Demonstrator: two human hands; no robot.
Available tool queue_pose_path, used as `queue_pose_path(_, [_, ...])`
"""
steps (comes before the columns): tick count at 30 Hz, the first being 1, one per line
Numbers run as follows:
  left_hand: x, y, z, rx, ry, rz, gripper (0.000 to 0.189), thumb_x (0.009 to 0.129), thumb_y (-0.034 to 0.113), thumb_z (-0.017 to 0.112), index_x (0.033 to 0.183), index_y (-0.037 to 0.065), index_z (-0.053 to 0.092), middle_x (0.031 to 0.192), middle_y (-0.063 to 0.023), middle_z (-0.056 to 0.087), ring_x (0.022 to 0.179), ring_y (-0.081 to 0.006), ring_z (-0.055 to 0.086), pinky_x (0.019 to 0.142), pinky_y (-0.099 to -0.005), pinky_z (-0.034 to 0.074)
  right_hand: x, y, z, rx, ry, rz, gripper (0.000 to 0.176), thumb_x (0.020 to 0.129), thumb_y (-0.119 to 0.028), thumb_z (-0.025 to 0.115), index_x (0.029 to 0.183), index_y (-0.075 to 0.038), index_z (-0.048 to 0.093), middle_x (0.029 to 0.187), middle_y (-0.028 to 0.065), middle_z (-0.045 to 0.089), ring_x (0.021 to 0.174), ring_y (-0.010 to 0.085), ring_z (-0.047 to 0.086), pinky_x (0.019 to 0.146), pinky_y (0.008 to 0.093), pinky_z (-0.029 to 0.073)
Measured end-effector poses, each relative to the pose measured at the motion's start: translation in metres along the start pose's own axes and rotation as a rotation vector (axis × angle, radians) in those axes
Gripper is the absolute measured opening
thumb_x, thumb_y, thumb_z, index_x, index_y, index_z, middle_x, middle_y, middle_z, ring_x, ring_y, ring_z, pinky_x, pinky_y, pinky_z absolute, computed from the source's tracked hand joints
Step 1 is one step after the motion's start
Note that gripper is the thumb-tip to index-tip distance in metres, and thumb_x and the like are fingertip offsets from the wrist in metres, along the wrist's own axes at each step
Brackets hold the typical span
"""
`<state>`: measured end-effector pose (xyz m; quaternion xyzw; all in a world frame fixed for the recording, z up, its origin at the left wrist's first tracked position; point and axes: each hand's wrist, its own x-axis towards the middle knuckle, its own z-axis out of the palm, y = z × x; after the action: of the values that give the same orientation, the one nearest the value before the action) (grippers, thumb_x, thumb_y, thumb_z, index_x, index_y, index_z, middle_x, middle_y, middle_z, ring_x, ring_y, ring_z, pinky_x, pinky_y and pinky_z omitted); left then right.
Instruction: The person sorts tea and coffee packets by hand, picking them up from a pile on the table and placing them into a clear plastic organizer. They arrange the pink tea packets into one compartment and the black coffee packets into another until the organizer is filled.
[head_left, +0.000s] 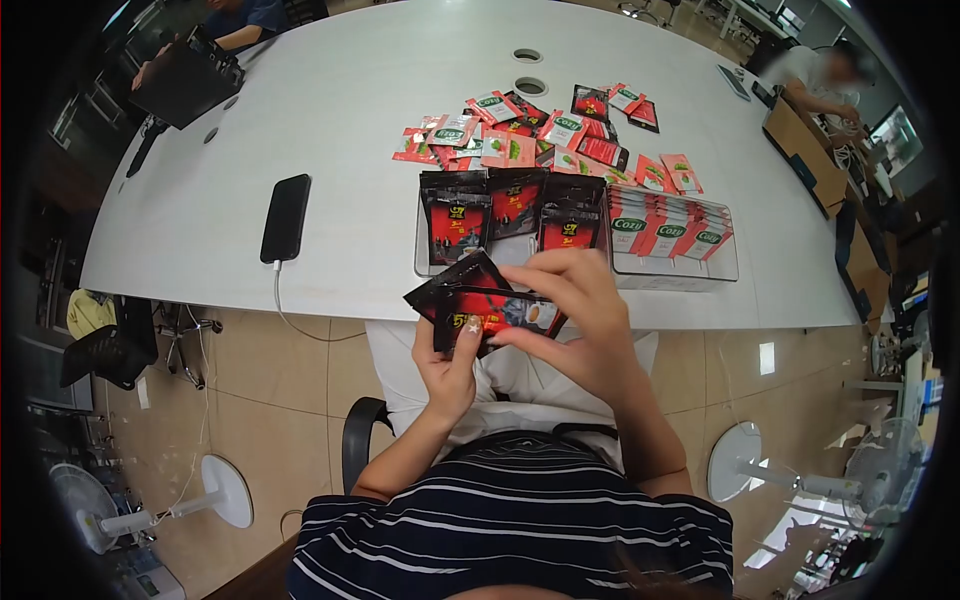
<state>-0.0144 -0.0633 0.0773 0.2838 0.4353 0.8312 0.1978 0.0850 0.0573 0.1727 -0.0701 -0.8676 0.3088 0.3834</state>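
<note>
Black glossy sachets (515,311), red-printed — left fingers (467,350) clamped on them, right fingers (550,287) apart

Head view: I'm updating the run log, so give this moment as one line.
left hand: holding black-red packets | right hand: at packets' right side | Cozy packets: in clear container | phone: on table

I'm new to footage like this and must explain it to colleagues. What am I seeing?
There is no machine: a head-worn camera took this one picture, looking forward and down at the wearer. Their bare left hand grips black-and-red packets; the right hand is at those packets' right side, its grip unclear. On the white table, clear compartments hold dark packets on the left and Cozy packets on the right. Beyond lies a loose, mixed pile. Further left is a phone.
</note>
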Motion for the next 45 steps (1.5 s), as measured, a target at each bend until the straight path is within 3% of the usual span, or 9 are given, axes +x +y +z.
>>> queue_pose_path(9, [0.008, 0.002, -0.028, 0.016, -0.181, 0.05, 0.047, 0.08, 0.013, 0.074, 0.118, -0.005, 0.052, 0.108, -0.0098, 0.062, 0.098, -0.014, 0.059, 0.086, -0.0269, 0.046, -0.009, 0.013, 0.006, -0.035, -0.138, 0.142, 0.042, 0.069, -0.015, 0.077, 0.106, -0.002, 0.062, 0.077, 0.0058, 0.054, 0.07, 0.0222, 0.05, 0.065, 0.0322, 0.042])
queue_pose_path(15, [0.018, 0.008, -0.041, 0.178, -0.278, -0.034, 0.029, 0.086, 0.006, 0.064, 0.112, -0.005, 0.056, 0.102, -0.0078, 0.063, 0.09, -0.0103, 0.057, 0.08, -0.0246, 0.046, -0.022, 0.022, 0.004, 0.435, -0.194, 0.498, 0.023, 0.077, 0.0, 0.072, 0.095, -0.001, 0.057, 0.093, 0.0054, 0.064, 0.081, 0.0084, 0.059, 0.069, 0.0244, 0.047])
queue_pose_path(18, [0.021, 0.002, -0.035, 0.202, 0.053, 0.126, 0.027, 0.088, 0.007, 0.062, 0.112, -0.004, 0.056, 0.101, -0.0065, 0.062, 0.088, -0.0101, 0.056, 0.079, -0.0243, 0.045, -0.017, 0.027, 0.011, 0.749, 0.186, 0.515, 0.024, 0.08, 0.005, 0.067, 0.098, -0.001, 0.052, 0.095, 0.0058, 0.063, 0.088, 0.0068, 0.058, 0.075, 0.0233, 0.048])
queue_pose_path(24, [0.083, 0.005, -0.061, 0.077, 0.598, 0.278, 0.029, 0.099, 0.02, 0.048, 0.118, -0.002, 0.048, 0.11, -0.0084, 0.056, 0.093, -0.0126, 0.056, 0.082, -0.0285, 0.048, 0.008, 0.051, 0.0, 0.401, 0.3, 0.428, 0.039, 0.076, 0.005, 0.071, 0.11, 0.001, 0.05, 0.101, 0.0084, 0.063, 0.093, 0.011, 0.062, 0.073, 0.0215, 0.051])
queue_pose_path(29, [0.11, -0.022, -0.096, 0.101, 0.545, 0.188, 0.026, 0.097, 0.028, 0.05, 0.114, 0.008, 0.05, 0.099, -0.0032, 0.061, 0.078, -0.0104, 0.064, 0.054, -0.0251, 0.054, 0.036, 0.061, 0.013, 0.159, 0.16, 0.42, 0.035, 0.072, 0.0, 0.075, 0.101, -0.003, 0.057, 0.092, 0.0043, 0.065, 0.083, 0.0102, 0.064, 0.062, 0.0225, 0.049])
queue_pose_path(33, [0.108, -0.014, -0.086, 0.018, 0.502, 0.111, 0.021, 0.097, 0.017, 0.05, 0.112, 0.002, 0.052, 0.103, -0.0054, 0.06, 0.087, -0.0096, 0.06, 0.071, -0.0265, 0.053, 0.035, 0.068, 0.026, -0.225, -0.04, 0.428, 0.029, 0.067, -0.013, 0.079, 0.086, -0.005, 0.059, 0.084, 0.0044, 0.059, 0.069, 0.0223, 0.056, 0.058, 0.0318, 0.044])
queue_pose_path(36, [0.108, -0.016, -0.089, 0.022, 0.474, 0.102, 0.02, 0.097, 0.015, 0.05, 0.112, 0.001, 0.052, 0.103, -0.0059, 0.06, 0.087, -0.0099, 0.06, 0.073, -0.0266, 0.053, 0.039, 0.078, 0.028, -0.45, -0.023, -0.022, 0.032, 0.062, -0.017, 0.081, 0.084, -0.007, 0.059, 0.086, 0.0026, 0.055, 0.078, 0.0228, 0.051, 0.066, 0.0351, 0.041])
queue_pose_path(40, [0.108, -0.013, -0.086, -0.015, 0.467, 0.107, 0.02, 0.097, 0.013, 0.05, 0.111, 0.0, 0.052, 0.103, -0.0067, 0.061, 0.088, -0.0101, 0.06, 0.076, -0.0266, 0.053, 0.046, 0.071, 0.022, -0.466, -0.184, -0.116, 0.036, 0.058, -0.022, 0.081, 0.081, -0.009, 0.057, 0.097, 0.0012, 0.052, 0.09, 0.0219, 0.048, 0.072, 0.0343, 0.037])
queue_pose_path(45, [0.107, -0.013, -0.084, -0.015, 0.45, 0.132, 0.021, 0.097, 0.013, 0.05, 0.113, -0.001, 0.052, 0.104, -0.007, 0.061, 0.088, -0.0102, 0.06, 0.077, -0.0265, 0.052, 0.052, 0.086, 0.022, -0.357, -0.179, 0.01, 0.039, 0.067, -0.032, 0.079, 0.086, -0.005, 0.059, 0.075, 0.0067, 0.059, 0.066, 0.0233, 0.053, 0.064, 0.0341, 0.041])
